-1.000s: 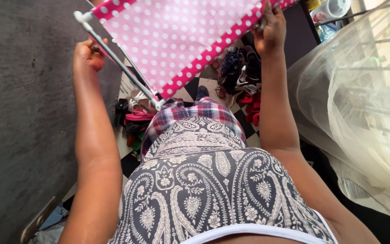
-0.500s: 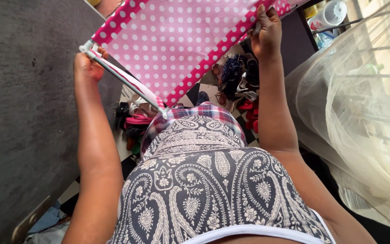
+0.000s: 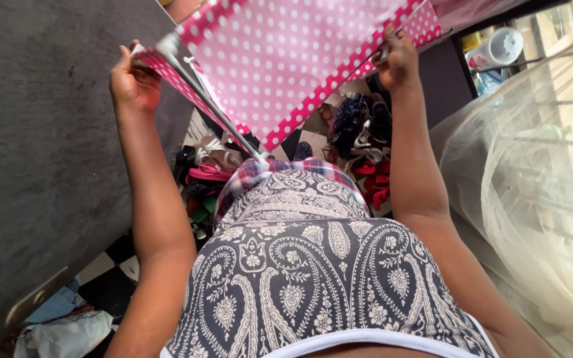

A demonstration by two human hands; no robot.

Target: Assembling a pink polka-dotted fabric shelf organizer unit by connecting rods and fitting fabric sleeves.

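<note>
Left hand [image 3: 134, 83]: I see fingers clamped on the white tube [image 3: 217, 113].
Right hand [image 3: 398, 61]: fingers clamped on the polka-dot panel [image 3: 286, 59] edge.
Cut off: panel top, past both hands.

A cramped, cluttered room seen from above, with daylight coming in on our right.

To the left of our left hand [image 3: 134, 83] we see a rough dark grey wall [image 3: 34, 166] running down the frame. Below and between our hands lies a black-and-white checkered floor [image 3: 111, 262], crowded with a heap of shoes and sandals [image 3: 359, 142] in red, pink and dark tones. Well below the left hand, crumpled pale cloth and plastic [image 3: 67, 328] sit by the wall's foot. To the right of our right hand [image 3: 398, 63] stands a dark cabinet [image 3: 442, 76], and beyond it a sheer white netting [image 3: 532, 192] glows with bright light from a barred window [image 3: 565, 99].
</note>
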